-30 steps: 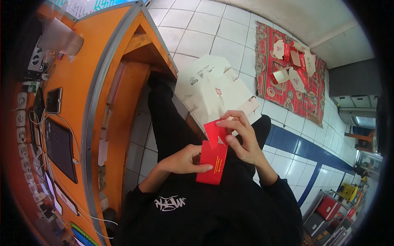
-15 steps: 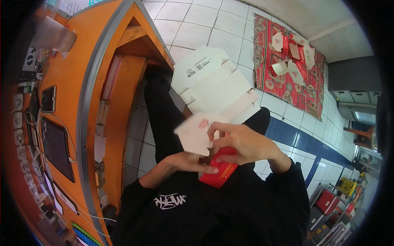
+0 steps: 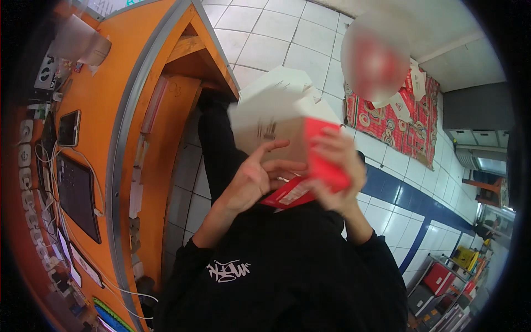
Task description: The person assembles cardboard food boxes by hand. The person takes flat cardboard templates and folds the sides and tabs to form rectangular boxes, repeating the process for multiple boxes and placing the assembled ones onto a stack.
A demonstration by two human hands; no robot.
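A partly folded red and white cardboard food box [image 3: 321, 145] is held above my lap, with a second red part showing below it. My right hand [image 3: 342, 166], smeared by motion, grips the box by its red side. My left hand [image 3: 255, 180] has its fingers stretched apart at the box's near left edge; whether some fingertips press on it is hard to tell. Beyond the box, flat white cardboard blanks [image 3: 271, 94] rest across my legs, partly covered by it.
An orange desk [image 3: 133, 33] stands on my left, bearing a tablet [image 3: 78, 193], a phone [image 3: 69, 128] and cables. On the tiled floor, far right, a red patterned mat [image 3: 387, 130] carries several folded boxes [image 3: 402, 106], partly hidden by a round blurred patch. A shelf rack [image 3: 437, 282] stands at lower right.
The box has turned and moved up and away from my body, its red side now facing right. My left hand's fingers have spread; my right hand has shifted right onto the red side.
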